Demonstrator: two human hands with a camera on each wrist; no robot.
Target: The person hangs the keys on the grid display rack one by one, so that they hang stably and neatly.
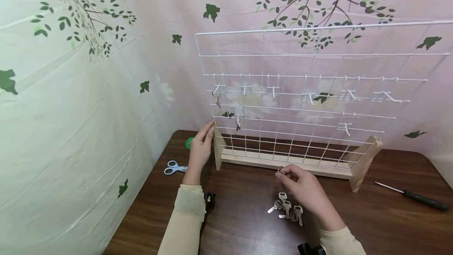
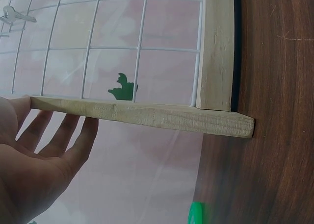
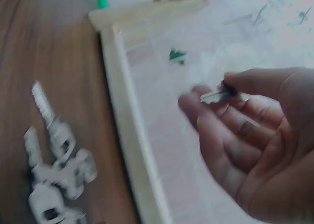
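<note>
My left hand holds the wooden left side post of a white wire grid rack. In the left wrist view its fingertips lie against the post, thumb at the near end. My right hand pinches a small key between thumb and fingers, above the table in front of the rack's base. Below that hand lies a group of silver keys. One key on a ring hangs from the upper left hook, and another key hangs lower down.
Several bare white hooks line the grid's upper row, with one lower hook at right. Light blue scissors and a green round object lie left of the rack. A black-handled screwdriver lies at right.
</note>
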